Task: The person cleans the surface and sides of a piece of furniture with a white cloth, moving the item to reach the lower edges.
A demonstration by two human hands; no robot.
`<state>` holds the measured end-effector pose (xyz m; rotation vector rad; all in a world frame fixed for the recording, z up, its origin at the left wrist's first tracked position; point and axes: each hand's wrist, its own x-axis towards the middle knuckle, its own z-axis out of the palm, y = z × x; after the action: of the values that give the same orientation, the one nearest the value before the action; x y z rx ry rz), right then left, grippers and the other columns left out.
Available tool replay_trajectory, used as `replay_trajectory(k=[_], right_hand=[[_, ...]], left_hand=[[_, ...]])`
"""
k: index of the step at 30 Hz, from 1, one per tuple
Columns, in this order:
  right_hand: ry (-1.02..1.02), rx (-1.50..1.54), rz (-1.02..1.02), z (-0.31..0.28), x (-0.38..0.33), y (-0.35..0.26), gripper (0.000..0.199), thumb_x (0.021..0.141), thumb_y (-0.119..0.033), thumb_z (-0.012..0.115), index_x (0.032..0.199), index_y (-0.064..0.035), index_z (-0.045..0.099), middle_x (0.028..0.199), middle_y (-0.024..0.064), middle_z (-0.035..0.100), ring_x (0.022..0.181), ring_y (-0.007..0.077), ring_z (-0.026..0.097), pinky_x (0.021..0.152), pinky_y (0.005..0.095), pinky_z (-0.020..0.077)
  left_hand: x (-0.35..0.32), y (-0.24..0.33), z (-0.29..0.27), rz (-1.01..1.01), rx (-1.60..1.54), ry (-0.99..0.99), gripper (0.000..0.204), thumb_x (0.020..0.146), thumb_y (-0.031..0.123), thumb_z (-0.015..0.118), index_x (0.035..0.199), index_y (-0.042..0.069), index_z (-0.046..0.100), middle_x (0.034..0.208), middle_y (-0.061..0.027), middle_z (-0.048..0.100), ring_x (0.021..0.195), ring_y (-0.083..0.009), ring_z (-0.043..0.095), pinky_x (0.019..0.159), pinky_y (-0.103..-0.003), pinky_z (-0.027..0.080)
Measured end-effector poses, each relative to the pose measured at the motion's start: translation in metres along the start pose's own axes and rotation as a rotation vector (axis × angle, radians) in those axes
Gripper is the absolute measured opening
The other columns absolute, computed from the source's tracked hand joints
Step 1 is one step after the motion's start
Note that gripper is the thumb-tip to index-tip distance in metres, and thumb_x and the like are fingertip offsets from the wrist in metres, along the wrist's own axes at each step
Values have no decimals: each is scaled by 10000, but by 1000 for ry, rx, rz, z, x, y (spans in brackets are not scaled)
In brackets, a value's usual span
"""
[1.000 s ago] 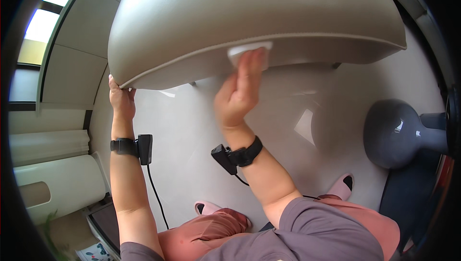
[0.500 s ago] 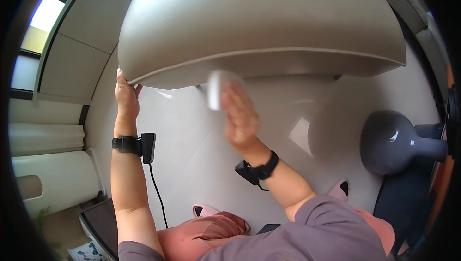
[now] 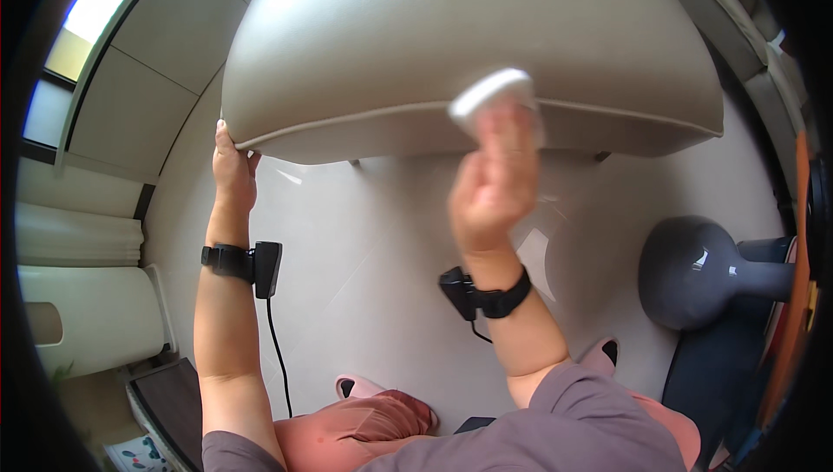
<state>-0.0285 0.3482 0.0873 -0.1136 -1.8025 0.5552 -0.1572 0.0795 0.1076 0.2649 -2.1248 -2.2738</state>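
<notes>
A large beige leather ottoman point(image 3: 373, 47) with a piped front seam and short legs stands in front of me. My left hand point(image 3: 232, 167) grips its front left corner, thumb on top and fingers curled beneath. My right hand point(image 3: 496, 190), smeared by motion, holds a white pad point(image 3: 493, 90) at its fingertips. Whether the pad is cloth or sponge I cannot tell. It overlaps the front seam, right of the middle; contact is hard to judge. A black device is strapped to each wrist.
A dark grey rounded object with a thick stem point(image 3: 685, 272) stands on the right. To the left are a white ribbed panel point(image 3: 78, 238), a white unit with an oval opening point(image 3: 113, 311) and a dark-topped low stand point(image 3: 169, 403). Glossy light floor point(image 3: 373, 298) lies beneath.
My right hand has moved right and upward with the white pad, from below the ottoman's front edge to over its seam. My left hand keeps its grip on the corner.
</notes>
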Motion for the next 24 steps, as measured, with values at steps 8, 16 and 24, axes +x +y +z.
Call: replay_trajectory(k=[8, 16, 24], right_hand=[[-214, 234, -156, 50, -7, -77, 220, 791, -118, 513, 966, -33, 616, 1124, 87, 582, 1073, 239, 522, 906, 358, 372], [-265, -145, -138, -38, -6, 23, 240, 759, 21, 547, 962, -71, 636, 1080, 55, 612, 1079, 244, 530, 967, 392, 292], [-132, -46, -185, -40, 7, 14, 369, 721, 98, 491, 1031, -78, 587, 1131, 79, 586, 1115, 264, 506, 957, 387, 307]], left_hand=[[3, 3, -2, -16, 44, -52, 537, 912, 471, 295, 1267, 75, 367, 1272, -55, 421, 1174, -177, 394, 971, -335, 319], [-4, 3, 3, -13, 42, -15, 469, 909, 459, 338, 1192, 99, 435, 1147, -30, 498, 1053, -133, 470, 858, -290, 389], [-4, 6, -4, 35, 50, -37, 469, 914, 455, 321, 1202, 101, 426, 1148, -27, 496, 1048, -132, 473, 855, -284, 399]])
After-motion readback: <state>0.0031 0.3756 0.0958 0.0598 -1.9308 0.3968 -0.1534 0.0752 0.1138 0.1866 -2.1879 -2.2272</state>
